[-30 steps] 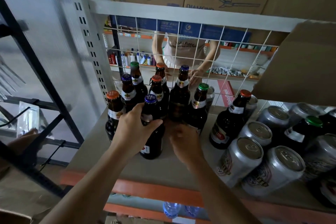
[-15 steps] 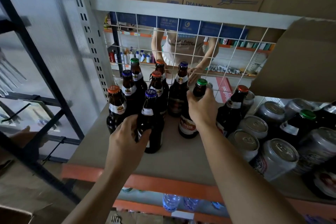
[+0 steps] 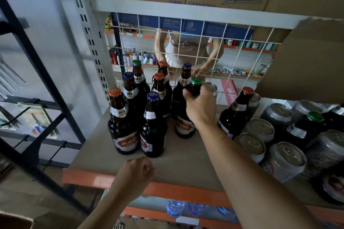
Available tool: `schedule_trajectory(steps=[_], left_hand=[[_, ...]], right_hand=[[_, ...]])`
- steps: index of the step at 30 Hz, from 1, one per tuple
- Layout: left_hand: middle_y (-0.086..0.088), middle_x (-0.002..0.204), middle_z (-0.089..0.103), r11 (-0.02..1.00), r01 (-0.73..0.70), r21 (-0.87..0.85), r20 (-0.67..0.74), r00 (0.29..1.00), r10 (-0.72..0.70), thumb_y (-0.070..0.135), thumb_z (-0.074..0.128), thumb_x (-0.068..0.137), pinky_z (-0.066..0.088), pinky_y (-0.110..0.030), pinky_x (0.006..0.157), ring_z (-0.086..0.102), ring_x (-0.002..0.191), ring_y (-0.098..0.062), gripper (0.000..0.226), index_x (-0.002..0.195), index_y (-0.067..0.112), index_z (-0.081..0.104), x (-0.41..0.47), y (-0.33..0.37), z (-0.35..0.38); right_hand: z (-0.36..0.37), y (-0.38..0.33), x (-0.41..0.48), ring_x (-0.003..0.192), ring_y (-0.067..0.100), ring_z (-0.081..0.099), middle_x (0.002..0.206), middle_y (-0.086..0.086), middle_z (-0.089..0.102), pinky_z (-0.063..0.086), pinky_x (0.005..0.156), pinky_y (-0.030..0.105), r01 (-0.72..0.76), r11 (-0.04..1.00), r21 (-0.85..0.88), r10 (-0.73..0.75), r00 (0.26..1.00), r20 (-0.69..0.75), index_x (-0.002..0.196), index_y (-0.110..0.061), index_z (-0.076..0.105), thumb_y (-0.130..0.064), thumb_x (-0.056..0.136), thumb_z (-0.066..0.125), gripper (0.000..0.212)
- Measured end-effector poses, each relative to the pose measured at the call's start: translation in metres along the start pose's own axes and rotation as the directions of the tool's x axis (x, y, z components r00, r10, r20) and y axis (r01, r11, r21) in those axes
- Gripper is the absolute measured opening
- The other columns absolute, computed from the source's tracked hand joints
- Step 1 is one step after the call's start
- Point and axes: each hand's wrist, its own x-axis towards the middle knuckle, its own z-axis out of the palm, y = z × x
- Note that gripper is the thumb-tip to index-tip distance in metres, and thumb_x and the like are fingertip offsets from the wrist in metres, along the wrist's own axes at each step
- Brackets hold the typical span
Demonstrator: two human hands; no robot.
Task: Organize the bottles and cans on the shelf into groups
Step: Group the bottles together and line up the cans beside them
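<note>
Several dark beer bottles with coloured caps stand grouped at the shelf's (image 3: pixel 182 163) left. My right hand (image 3: pixel 202 107) grips the neck of a green-capped bottle (image 3: pixel 185 126) at the group's right side. My left hand (image 3: pixel 136 172) hovers at the shelf's front edge, fingers curled, holding nothing, just in front of a blue-capped bottle (image 3: pixel 152 128). An orange-capped bottle (image 3: pixel 235 115) stands alone further right. Silver cans (image 3: pixel 286 160) fill the shelf's right side, with another green-capped bottle (image 3: pixel 305 128) among them.
A white wire grid (image 3: pixel 219 50) backs the shelf; a person stands behind it. A cardboard box (image 3: pixel 305 57) overhangs the cans at upper right. The orange shelf lip (image 3: pixel 178 189) runs along the front. Water bottles (image 3: pixel 175 208) sit on the shelf below.
My left hand let go of the blue-capped bottle and drew back to the shelf's front edge. My right hand keeps its grip on the green-capped bottle's neck.
</note>
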Motion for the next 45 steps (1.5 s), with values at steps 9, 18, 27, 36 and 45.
schedule_trajectory(steps=[9, 18, 27, 36, 45], left_hand=[[0.006, 0.065, 0.064, 1.000, -0.003, 0.017, 0.049, 0.999, 0.003, 0.027, 0.066, 0.080, 0.047, -0.025, 0.057, 0.060, 0.059, -0.008, 0.015, 0.067, 0.026, 0.059, 0.006, -0.001, 0.002], [0.005, 0.068, 0.066, 1.000, -0.017, 0.013, 0.056, 0.998, 0.016, 0.025, 0.065, 0.080, 0.052, -0.030, 0.060, 0.062, 0.062, -0.010, 0.011, 0.070, 0.026, 0.062, 0.010, -0.001, 0.007], [0.000, 0.069, 0.068, 0.997, -0.079, 0.004, 0.080, 0.994, 0.079, 0.020, 0.067, 0.078, 0.047, -0.028, 0.057, 0.063, 0.060, -0.015, 0.007, 0.075, 0.014, 0.068, 0.012, 0.010, 0.020], [-0.005, 0.072, 0.068, 0.997, -0.078, 0.009, 0.107, 0.991, 0.076, 0.020, 0.069, 0.079, 0.040, -0.018, 0.053, 0.063, 0.064, -0.017, 0.010, 0.078, 0.010, 0.068, 0.009, 0.021, 0.025], [-0.006, 0.076, 0.068, 0.994, -0.106, 0.005, 0.136, 0.985, 0.104, 0.021, 0.067, 0.083, 0.038, -0.012, 0.051, 0.063, 0.066, -0.015, 0.011, 0.081, 0.010, 0.069, 0.005, 0.038, 0.025]], right_hand=[[0.011, -0.004, 0.007, 0.087, 0.029, 0.067, 0.096, 0.008, 0.070, 0.054, 0.071, 0.039, 0.013, 0.999, 0.047, -0.016, 0.998, 0.054, 0.103, -0.012, 0.060, -0.045, 0.088, 0.063, 0.036], [0.009, -0.003, 0.007, 0.090, 0.028, 0.067, 0.101, 0.007, 0.070, 0.055, 0.075, 0.044, 0.056, 0.997, 0.053, -0.060, 0.995, 0.076, 0.105, -0.012, 0.059, -0.047, 0.086, 0.065, 0.041], [-0.028, -0.007, 0.020, 0.087, 0.022, 0.063, 0.107, 0.003, 0.065, 0.050, 0.067, 0.031, 0.069, 0.989, -0.130, -0.040, 0.976, 0.215, 0.118, -0.017, 0.058, -0.023, 0.085, 0.061, 0.033], [-0.109, -0.008, 0.046, 0.114, 0.036, 0.053, 0.120, 0.011, 0.062, 0.050, 0.087, 0.045, 0.103, 0.856, -0.507, -0.170, 0.982, -0.087, 0.120, -0.013, 0.059, -0.025, 0.087, 0.063, 0.036], [-0.114, 0.036, 0.043, 0.067, 0.029, 0.069, 0.080, 0.012, 0.066, 0.062, 0.065, 0.046, -0.056, 0.923, -0.381, 0.121, 0.982, 0.148, 0.098, -0.007, 0.059, -0.019, 0.078, 0.075, 0.029]])
